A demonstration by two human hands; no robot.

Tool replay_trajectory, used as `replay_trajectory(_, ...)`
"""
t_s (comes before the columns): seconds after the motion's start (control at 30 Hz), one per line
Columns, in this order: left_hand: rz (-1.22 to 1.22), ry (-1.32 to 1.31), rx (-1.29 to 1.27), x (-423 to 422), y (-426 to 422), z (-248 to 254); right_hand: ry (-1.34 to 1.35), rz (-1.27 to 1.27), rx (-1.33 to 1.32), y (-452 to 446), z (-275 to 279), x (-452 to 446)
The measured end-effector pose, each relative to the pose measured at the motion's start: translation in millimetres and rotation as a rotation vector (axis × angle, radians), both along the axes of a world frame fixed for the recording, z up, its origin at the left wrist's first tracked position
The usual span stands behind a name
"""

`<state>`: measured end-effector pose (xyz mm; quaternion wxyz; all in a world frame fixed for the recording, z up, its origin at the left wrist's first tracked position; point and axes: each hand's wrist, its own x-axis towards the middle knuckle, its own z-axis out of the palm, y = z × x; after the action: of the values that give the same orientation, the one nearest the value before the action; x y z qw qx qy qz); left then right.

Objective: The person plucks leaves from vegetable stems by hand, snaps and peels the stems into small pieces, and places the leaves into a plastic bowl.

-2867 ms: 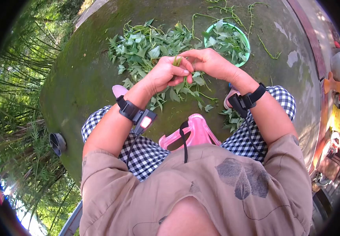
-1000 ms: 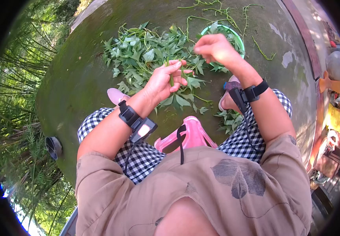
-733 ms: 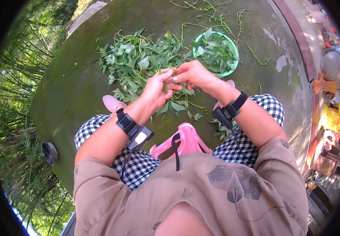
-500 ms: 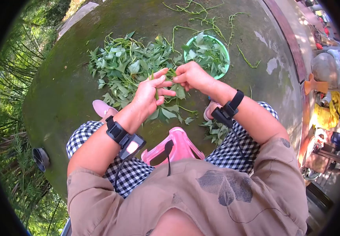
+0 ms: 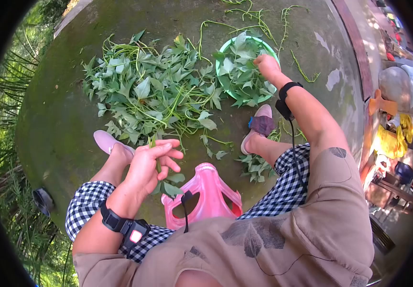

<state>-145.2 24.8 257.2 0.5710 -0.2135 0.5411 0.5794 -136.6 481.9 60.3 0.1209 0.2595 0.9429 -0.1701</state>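
Note:
My left hand [image 5: 150,165] is in front of my left knee, gripping a leafy green vine stem between thumb and palm, its other fingers loosely spread. Leaves of that stem [image 5: 172,187] hang below the hand. Over the right side of a light green basin [image 5: 222,85] is my right hand [image 5: 267,68], fingers curled together; whatever they hold, if anything, is hidden. Picked green leaves [image 5: 244,67] fill the basin. Left of it, a large heap of leafy vines [image 5: 154,91] spreads on the ground.
Bare vine stems [image 5: 259,21] lie beyond the basin, with another stem [image 5: 304,69] to its right. A smaller leaf pile [image 5: 259,167] sits beside my right foot [image 5: 260,125]. Between my legs is a pink plastic stool [image 5: 205,184]. A dark round container [image 5: 43,201] stands far left.
My hands were together over the heap. The right has moved away to the basin, while the left has drawn back toward my body with the stem. The view has shifted slightly.

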Motion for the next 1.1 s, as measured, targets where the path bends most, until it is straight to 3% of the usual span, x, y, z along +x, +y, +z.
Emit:
replay_trajectory(0.2, 0.003, -0.057, -0.019, -3.4, 8.9, 1.6, -0.035, -0.205, -0.113, 13.5, -38.2, -22.1)
replay_trajectory(0.83, 0.032, -0.121, -0.047, -1.4, 18.2, 6.7, -0.224, -0.048, 0.069, -1.6, -43.1, -37.3)
replay_trajectory(0.93, 0.036, -0.121, -0.05, -2.9, 18.9, 9.6, -0.068, -0.243, 0.029, 5.9, -47.6, -33.9)
replay_trajectory(1.1, 0.036, -0.123, -0.049, -2.4, 17.5, 11.8, 0.087, -0.341, -0.066, 24.8, -54.4, -28.6)
